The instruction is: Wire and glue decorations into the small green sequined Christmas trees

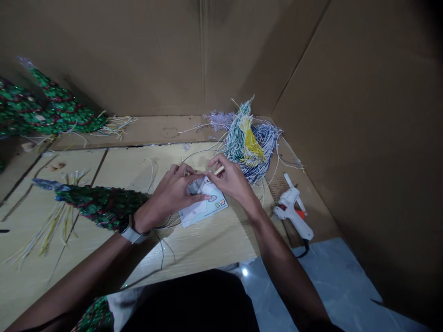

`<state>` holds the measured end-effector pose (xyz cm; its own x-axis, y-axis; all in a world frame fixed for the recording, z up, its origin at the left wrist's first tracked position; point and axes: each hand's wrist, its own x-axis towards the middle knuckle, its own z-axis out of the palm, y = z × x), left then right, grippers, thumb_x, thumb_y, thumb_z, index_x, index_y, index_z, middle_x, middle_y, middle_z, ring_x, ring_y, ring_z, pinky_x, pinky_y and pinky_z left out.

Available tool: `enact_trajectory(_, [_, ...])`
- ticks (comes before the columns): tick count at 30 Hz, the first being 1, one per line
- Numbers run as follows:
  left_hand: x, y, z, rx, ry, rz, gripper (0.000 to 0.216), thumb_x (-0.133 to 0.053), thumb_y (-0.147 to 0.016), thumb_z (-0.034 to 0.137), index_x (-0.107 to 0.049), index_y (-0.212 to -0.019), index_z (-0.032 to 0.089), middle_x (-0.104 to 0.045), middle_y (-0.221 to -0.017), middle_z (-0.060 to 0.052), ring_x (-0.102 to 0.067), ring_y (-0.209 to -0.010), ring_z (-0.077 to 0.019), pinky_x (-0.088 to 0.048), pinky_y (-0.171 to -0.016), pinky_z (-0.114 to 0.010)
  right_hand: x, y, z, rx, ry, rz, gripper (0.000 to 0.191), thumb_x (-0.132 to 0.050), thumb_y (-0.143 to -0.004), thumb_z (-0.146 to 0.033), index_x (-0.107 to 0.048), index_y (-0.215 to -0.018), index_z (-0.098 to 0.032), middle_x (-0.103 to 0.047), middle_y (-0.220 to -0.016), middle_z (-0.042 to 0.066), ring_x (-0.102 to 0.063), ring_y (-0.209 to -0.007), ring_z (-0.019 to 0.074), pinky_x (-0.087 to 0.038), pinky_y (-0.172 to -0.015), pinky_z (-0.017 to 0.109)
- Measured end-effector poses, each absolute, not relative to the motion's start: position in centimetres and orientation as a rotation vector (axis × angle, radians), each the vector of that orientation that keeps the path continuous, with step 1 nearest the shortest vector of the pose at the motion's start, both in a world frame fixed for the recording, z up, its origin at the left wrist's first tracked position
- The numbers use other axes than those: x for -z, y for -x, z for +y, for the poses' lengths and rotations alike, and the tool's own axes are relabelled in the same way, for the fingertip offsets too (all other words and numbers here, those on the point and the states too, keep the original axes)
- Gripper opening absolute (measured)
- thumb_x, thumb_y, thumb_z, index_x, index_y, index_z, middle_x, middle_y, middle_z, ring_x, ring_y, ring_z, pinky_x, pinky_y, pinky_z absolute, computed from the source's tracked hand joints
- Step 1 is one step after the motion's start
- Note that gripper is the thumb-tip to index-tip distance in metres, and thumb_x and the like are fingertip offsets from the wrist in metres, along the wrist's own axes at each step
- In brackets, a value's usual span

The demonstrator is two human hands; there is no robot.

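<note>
My left hand (172, 191) and my right hand (231, 177) meet over a small printed white card (204, 207) lying on a pale wooden board (207, 240). Both hands have their fingers pinched together. The right hand grips a short tan stick (219, 170) between thumb and fingers. The left hand's fingertips press on a small clear or silvery piece (196, 186) at the card's top edge; what it is I cannot make out. A white watch (132, 234) sits on my left wrist.
A bundle of green, yellow, white and blue thin strands (249, 143) lies just beyond my right hand. A white glue gun (294, 214) rests at the right. Green sequined cone shapes lie at left (100, 205) and far left (51, 110). Cardboard walls (346, 92) enclose the area.
</note>
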<state>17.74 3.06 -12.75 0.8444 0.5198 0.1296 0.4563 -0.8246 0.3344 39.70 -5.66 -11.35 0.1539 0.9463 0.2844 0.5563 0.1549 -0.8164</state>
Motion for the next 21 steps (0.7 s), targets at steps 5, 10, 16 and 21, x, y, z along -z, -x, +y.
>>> enact_trajectory(5, [12.73, -17.76, 3.07, -0.33, -2.717, 0.739, 0.078, -0.066, -0.09, 0.088, -0.078, -0.14, 0.03, -0.064, -0.134, -0.013, -0.055, -0.124, -0.0368, -0.045, -0.111, -0.054, 11.23, -39.62, -5.7, -0.525, 1.495, -1.509, 0.018, -0.079, -0.095, -0.03, -0.063, -0.103, -0.027, -0.064, -0.077, -0.006, -0.062, -0.067, 0.015, -0.048, -0.067, 0.03])
enact_trajectory(10, [12.66, -17.77, 2.98, -0.333, -2.711, 0.751, 0.08, -0.066, -0.088, 0.089, -0.078, -0.139, 0.028, -0.064, -0.135, -0.013, -0.055, -0.124, -0.0364, -0.045, -0.113, -0.054, 11.32, -39.56, -5.63, -0.536, 1.485, -1.504, 0.018, -0.08, -0.095, -0.034, -0.064, -0.102, -0.027, -0.063, -0.079, -0.006, -0.062, -0.067, 0.0149, -0.049, -0.068, 0.03])
enact_trajectory(16, [12.65, -17.71, 2.88, -0.326, -2.711, 0.748, 0.078, -0.066, -0.089, 0.089, -0.078, -0.139, 0.03, -0.064, -0.136, -0.012, -0.054, -0.125, -0.0366, -0.045, -0.115, -0.054, 11.22, -39.38, -5.69, -0.561, 1.456, -1.495, 0.022, -0.081, -0.097, -0.039, -0.065, -0.105, -0.027, -0.066, -0.085, -0.005, -0.065, -0.07, 0.0147, -0.049, -0.067, 0.029])
enact_trajectory(21, [12.24, -17.69, 2.61, -0.314, -2.712, 0.771, 0.078, -0.066, -0.089, 0.089, -0.079, -0.137, 0.029, -0.062, -0.137, -0.013, -0.054, -0.124, -0.0374, -0.047, -0.113, -0.056, 11.11, -39.24, -5.77, -0.548, 1.437, -1.497, 0.021, -0.082, -0.096, -0.038, -0.066, -0.106, -0.026, -0.067, -0.089, -0.004, -0.064, -0.069, 0.013, -0.049, -0.067, 0.028])
